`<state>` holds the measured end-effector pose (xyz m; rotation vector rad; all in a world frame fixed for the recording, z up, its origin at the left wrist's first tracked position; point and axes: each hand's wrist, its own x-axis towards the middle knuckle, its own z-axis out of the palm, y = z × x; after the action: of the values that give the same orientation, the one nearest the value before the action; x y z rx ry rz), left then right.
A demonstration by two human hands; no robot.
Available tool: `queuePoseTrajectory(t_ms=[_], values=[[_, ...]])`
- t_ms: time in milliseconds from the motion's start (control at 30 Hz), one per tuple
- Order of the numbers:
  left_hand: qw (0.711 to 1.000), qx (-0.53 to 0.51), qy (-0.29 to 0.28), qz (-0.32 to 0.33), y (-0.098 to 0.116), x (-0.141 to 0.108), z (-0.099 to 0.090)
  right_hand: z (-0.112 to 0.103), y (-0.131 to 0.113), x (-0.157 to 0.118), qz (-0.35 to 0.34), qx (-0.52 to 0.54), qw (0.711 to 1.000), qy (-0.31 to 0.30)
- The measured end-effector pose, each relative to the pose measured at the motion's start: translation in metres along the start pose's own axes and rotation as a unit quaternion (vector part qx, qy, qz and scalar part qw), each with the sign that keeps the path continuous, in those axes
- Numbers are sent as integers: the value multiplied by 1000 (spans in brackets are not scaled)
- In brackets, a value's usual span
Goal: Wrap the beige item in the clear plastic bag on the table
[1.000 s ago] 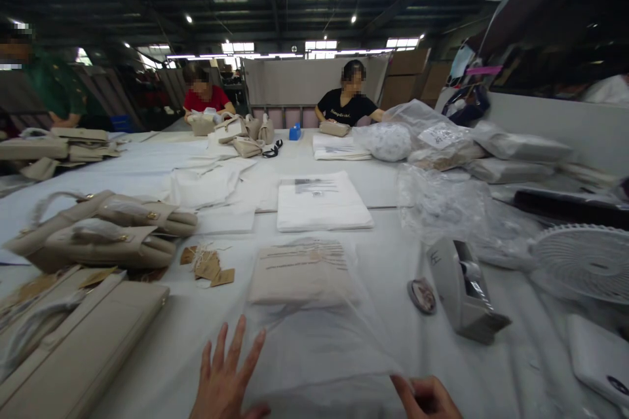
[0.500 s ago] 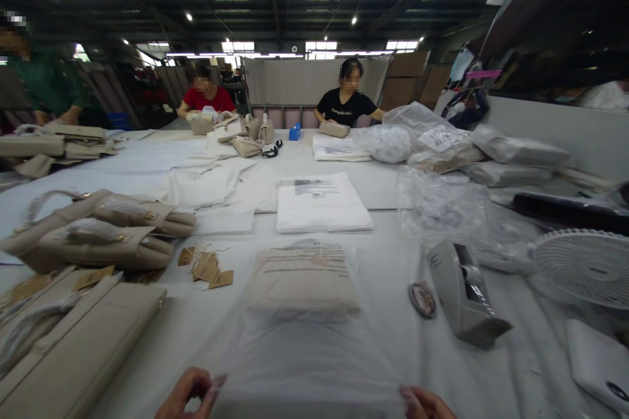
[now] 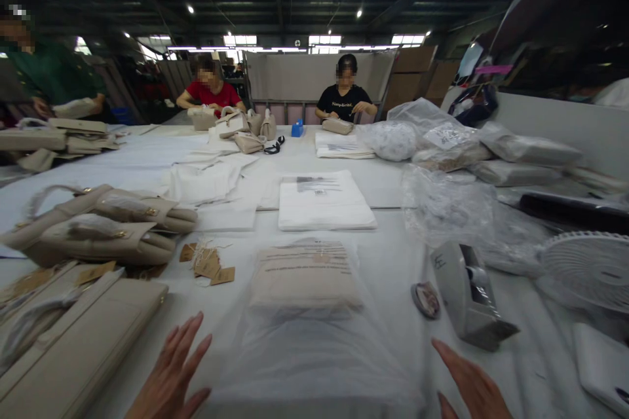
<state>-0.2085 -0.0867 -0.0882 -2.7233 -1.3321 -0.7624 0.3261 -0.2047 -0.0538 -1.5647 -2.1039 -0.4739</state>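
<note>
In front of me a translucent plastic bag [image 3: 314, 366] lies flat on the table, its near part loose and smooth. Inside its far half sits a beige handbag [image 3: 304, 285], seen through the printed film. My left hand [image 3: 171, 370] is open at the bag's near left side, fingers spread and holding nothing. On the other side, my right hand [image 3: 469, 380] is open too, fingers stretched out just off the bag's near right side. Beyond the bag rests a stack of white printed plastic bags [image 3: 324, 206].
Beige handbags [image 3: 108, 229] and brown tags [image 3: 209, 265] lie on the left. To the right are a tape dispenser [image 3: 466, 294], a tape roll [image 3: 425, 300], a white fan [image 3: 590, 268] and crumpled clear plastic [image 3: 452, 203]. Several people work across the table.
Both hands have let go of the plastic bag's near corners and opened, moving up and slightly outward. Across the table, one person's arm has drawn in from the plastic pile.
</note>
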Motion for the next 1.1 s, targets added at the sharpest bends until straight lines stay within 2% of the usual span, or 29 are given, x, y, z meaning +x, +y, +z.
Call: queuePoseTrajectory(t_ms=[67,167,233,300,333,367,433,500,533,633,700,800,867,900,967,1100], values=[[992,63,-32,106,-12,24,3,-3,15,38,-113,-51,992,-27],[968,52,-57,238,-9,66,10,0,15,94,-248,-51,965,-65],[945,5,-102,312,0,85,14,9,4,117,-334,-4,935,-118],[926,-93,-163,328,9,92,19,22,-9,123,-368,108,906,-180],[924,-153,-182,299,12,91,21,29,-14,121,-345,183,897,-206],[929,-213,-182,240,13,87,24,36,-18,117,-287,261,894,-223],[943,-294,-137,73,12,77,29,45,-22,107,-100,391,883,-238],[939,-323,-78,-85,11,67,33,46,-23,102,80,451,854,-247],[934,-325,-54,-139,12,64,35,44,-23,102,140,460,840,-250],[927,-316,-2,-202,21,66,37,35,-24,109,223,463,824,-239],[910,-329,31,-249,30,71,35,32,-27,112,296,474,813,-166],[870,-366,69,-324,41,79,29,37,-31,112,421,503,755,-10],[859,-378,80,-336,43,79,23,43,-33,110,464,528,710,43],[860,-379,78,-332,43,79,21,44,-33,110,472,541,694,51],[865,-378,71,-322,40,77,17,44,-31,111,475,555,681,48],[869,-388,64,-300,37,79,16,41,-26,115,448,536,715,-6]])
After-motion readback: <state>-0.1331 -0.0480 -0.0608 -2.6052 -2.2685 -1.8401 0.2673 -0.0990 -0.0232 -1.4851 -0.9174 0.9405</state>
